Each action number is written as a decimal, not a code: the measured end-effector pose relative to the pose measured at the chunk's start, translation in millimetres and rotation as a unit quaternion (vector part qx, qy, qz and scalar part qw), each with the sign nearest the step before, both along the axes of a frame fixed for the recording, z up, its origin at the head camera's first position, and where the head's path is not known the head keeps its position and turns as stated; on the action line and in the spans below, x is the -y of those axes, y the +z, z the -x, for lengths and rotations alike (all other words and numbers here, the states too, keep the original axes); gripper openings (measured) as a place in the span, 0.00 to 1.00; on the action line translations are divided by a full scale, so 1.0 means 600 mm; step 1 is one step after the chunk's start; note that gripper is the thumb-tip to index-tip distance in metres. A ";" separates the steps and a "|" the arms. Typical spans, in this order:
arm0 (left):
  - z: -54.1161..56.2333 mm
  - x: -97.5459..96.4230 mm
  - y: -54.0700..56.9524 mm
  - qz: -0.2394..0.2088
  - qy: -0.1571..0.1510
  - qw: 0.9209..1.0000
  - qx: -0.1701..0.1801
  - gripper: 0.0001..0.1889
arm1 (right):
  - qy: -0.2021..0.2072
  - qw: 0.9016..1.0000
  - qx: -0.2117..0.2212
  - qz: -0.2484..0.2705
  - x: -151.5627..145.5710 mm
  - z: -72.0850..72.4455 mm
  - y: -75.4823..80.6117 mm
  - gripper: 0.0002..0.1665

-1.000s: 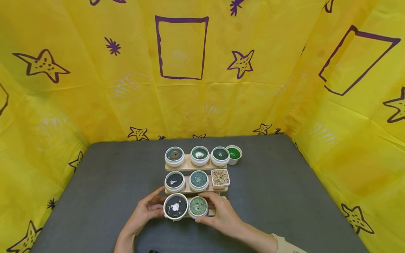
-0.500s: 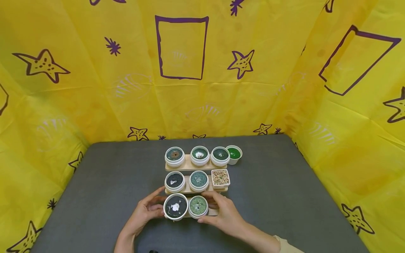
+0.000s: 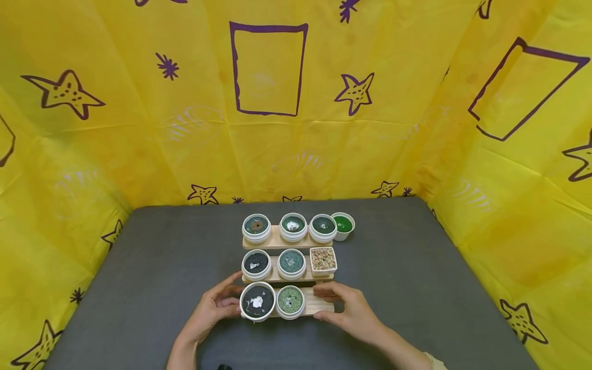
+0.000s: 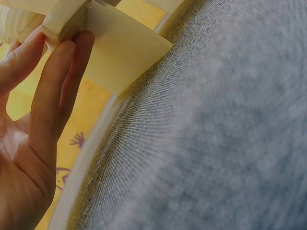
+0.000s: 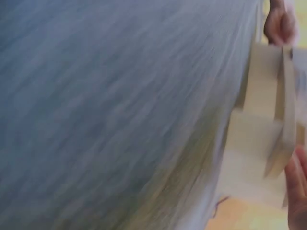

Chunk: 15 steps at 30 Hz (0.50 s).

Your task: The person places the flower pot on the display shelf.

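A three-step wooden stand [image 3: 319, 303] bears pots of green and dark wax-like fill. My left hand [image 3: 210, 311] pinches the left end of its front board [image 4: 67, 19], beside a large white pot with dark fill [image 3: 257, 301]. Next to that pot sits a smaller white pot with speckled light green fill [image 3: 290, 300]. To its right, my right hand [image 3: 349, 311] is spread loosely at the bare right end of the front board. In the right wrist view its fingertips [image 5: 293, 175] are right at the board's end [image 5: 283, 153].
The middle step carries two round pots and a square dish of tan chips [image 3: 322, 260]. Three round pots [image 3: 293, 226] stand on the back step, with a bright green cup [image 3: 343, 226] beside them. Yellow patterned cloth [image 3: 268, 144] walls in the grey table [image 3: 176, 246].
My right hand has come off the light green pot and moved right, to the front board's right end. The left hand has stayed put.
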<state>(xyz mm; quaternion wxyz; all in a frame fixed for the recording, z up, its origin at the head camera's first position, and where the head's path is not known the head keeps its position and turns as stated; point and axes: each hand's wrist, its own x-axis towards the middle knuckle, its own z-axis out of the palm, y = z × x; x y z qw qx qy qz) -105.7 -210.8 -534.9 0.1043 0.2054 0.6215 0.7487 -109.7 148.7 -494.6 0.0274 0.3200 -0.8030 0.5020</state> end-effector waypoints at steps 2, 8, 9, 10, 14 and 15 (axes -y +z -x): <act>0.001 0.000 0.000 0.001 0.000 1.000 0.000 0.41 | -0.006 1.000 -0.017 0.000 -0.013 0.004 -0.001 0.24; 0.001 0.000 0.000 -0.001 0.000 1.000 -0.002 0.41 | -0.009 0.999 -0.037 0.000 -0.044 0.020 -0.007 0.20; 0.001 0.000 -0.001 -0.001 0.000 1.000 -0.002 0.41 | -0.009 0.999 -0.037 -0.001 -0.048 0.024 -0.008 0.20; 0.000 0.000 -0.001 -0.001 0.000 1.000 -0.002 0.41 | -0.010 0.999 -0.036 -0.002 -0.051 0.028 -0.009 0.20; 0.000 -0.001 -0.002 0.001 0.001 1.000 0.001 0.41 | -0.027 0.999 -0.022 0.003 -0.063 0.042 -0.014 0.17; 0.000 -0.001 -0.002 0.001 0.001 1.000 0.001 0.41 | -0.035 0.999 -0.014 0.004 -0.066 0.046 -0.014 0.16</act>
